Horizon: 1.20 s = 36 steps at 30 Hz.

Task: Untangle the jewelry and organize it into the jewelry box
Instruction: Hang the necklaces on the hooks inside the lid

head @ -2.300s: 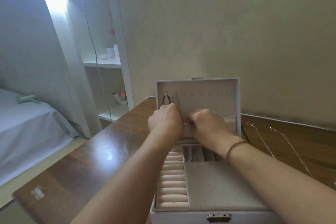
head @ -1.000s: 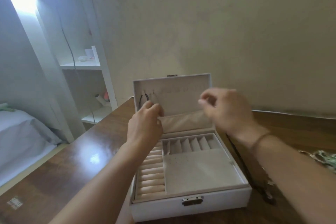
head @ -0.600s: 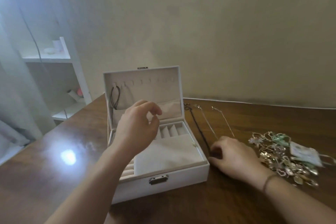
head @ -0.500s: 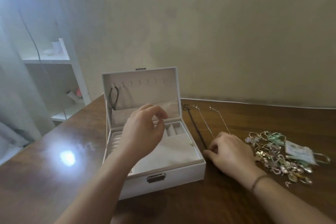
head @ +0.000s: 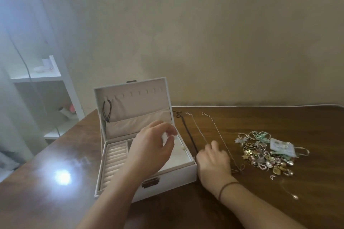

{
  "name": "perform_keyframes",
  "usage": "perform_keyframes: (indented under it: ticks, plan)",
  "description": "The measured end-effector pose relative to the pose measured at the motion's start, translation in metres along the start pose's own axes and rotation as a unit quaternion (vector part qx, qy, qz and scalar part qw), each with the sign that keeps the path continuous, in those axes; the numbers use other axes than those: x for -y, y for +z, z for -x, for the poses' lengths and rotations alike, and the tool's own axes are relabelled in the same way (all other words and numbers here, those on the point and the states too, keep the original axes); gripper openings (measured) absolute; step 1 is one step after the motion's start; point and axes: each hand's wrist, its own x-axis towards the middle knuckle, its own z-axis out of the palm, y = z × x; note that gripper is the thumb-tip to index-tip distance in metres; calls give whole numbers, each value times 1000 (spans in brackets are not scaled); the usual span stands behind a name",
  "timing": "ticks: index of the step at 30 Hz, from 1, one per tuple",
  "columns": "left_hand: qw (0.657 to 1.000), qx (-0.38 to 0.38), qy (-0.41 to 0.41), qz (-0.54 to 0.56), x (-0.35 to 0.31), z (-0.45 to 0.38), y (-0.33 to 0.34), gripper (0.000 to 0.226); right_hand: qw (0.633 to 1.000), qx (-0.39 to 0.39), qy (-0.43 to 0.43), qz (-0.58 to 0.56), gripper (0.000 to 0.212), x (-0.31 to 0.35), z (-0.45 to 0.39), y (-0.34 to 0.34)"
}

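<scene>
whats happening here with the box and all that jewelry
A person is sorting jewelry into an open white jewelry box. One dark cord necklace already hangs inside the lid. The right hand reaches for the chains laid out beside the box; the left hand hovers over it. A tangled pile waits.

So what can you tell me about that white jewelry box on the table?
The jewelry box is white outside with a metal clasp on its front wall, lined in pale cream fabric. Its lid stands open and upright, showing a row of hooks and a pocket; a dark cord necklace hangs from the leftmost hooks. Inside are ring rolls at left and small compartments. It sits on the brown wooden table. The left hand hovers over it.
</scene>
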Motion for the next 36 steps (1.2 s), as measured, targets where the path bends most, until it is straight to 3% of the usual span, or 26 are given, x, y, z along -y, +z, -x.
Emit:
perform_keyframes:
  ticks: [6,10,13,16,22,25,29,30,32,34,36]
  plan:
    - [999,21,32,1,-12,5,-6,12,996,-2,-90,21,31,-19,33,-9]
    - [994,10,108,-11,-17,20,-4,14,986,-3,-158,-58,28,-35,76,-5]
    - [971,99,217,-5,-27,43,9,17,970,10,-174,-168,22,-46,104,-5]
    - [936,207,284,-9,-34,67,32,20,967,-19,-186,-171,21,-59,109,11]
    - [939,279,188,64,-35,80,52,36,972,-82,-217,-44,26,-55,108,39]
    - [933,296,195,63,-31,81,50,39,961,-78,-220,-148,11,-62,108,31]
    - [941,250,229,-3,-32,80,61,27,884,-80,-171,-428,29,-86,104,32]
    - [948,244,203,15,-36,78,62,22,849,-51,-143,-505,34,-90,105,26]
    - [951,261,70,148,-43,71,58,10,746,-31,-129,-652,55,-93,103,15]
    - [891,265,-33,368,-53,64,52,6,666,-23,-112,-737,91,-100,95,14]
    - [799,262,-85,535,-63,57,53,17,629,4,-91,-772,103,-104,85,3]
